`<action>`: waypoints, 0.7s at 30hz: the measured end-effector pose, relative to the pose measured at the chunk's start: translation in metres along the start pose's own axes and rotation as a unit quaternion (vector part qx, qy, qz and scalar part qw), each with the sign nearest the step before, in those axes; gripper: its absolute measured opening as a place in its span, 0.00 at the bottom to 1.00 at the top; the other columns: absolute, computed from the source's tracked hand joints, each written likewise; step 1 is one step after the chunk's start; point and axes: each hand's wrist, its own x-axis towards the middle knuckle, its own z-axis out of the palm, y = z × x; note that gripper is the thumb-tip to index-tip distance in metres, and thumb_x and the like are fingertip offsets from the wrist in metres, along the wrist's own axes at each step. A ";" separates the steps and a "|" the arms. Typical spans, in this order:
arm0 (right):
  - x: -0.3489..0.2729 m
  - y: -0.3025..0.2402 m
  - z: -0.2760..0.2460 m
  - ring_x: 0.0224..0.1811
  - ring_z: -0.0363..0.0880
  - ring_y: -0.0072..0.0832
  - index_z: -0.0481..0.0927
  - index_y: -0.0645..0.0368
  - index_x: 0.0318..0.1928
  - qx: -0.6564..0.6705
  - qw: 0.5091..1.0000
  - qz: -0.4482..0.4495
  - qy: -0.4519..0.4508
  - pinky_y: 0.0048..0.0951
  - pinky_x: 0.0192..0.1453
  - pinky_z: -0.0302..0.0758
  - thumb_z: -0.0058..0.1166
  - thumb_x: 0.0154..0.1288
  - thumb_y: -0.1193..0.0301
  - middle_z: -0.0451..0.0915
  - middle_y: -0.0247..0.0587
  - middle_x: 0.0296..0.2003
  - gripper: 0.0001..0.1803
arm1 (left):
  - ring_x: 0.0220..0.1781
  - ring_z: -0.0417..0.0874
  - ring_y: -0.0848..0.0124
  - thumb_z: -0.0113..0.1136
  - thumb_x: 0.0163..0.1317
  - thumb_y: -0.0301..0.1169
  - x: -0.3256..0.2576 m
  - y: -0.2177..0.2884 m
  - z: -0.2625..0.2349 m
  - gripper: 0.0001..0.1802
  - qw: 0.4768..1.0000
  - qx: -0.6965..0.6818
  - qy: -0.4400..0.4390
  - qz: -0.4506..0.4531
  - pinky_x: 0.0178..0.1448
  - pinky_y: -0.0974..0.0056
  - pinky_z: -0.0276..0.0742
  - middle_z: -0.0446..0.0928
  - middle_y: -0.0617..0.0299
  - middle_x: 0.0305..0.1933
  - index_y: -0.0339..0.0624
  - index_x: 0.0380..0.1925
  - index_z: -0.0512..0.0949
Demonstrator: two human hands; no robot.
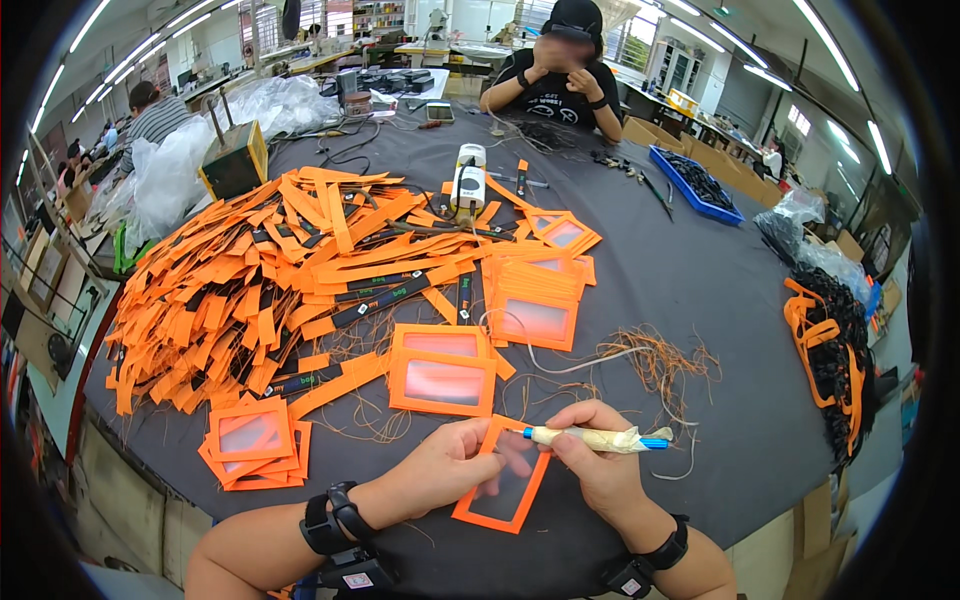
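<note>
My left hand (450,468) grips an orange-framed badge holder with a clear window (500,484) by its upper left edge, thumb on top and fingers seen through the window. The holder is tilted above the dark tabletop. A pen-shaped tool (598,439), wrapped in cream tape with blue ends, sits in my right hand (600,470), closed around it. Its thin tip points left and meets the holder's top edge, or hovers just over it. Beyond my left hand lie more orange-framed holders (443,383), and another small stack (254,434) is at the left.
A big heap of orange and black straps (230,290) covers the table's left. Loose orange threads (660,365) and a pale cord lie right of centre. Farther off are a white power strip (468,180), a blue tray of black parts (697,183) and a seated person (560,80).
</note>
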 end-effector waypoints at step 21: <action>0.000 0.002 -0.003 0.41 0.78 0.20 0.75 0.65 0.43 -0.011 1.000 -0.005 -0.004 0.20 0.45 0.74 0.56 0.64 0.76 0.80 0.39 0.38 0.09 | 0.31 0.75 0.80 0.49 0.64 0.25 0.001 -0.001 -0.001 0.14 1.000 -0.002 -0.003 0.000 0.38 0.74 0.74 0.79 0.62 0.44 0.38 0.50 0.72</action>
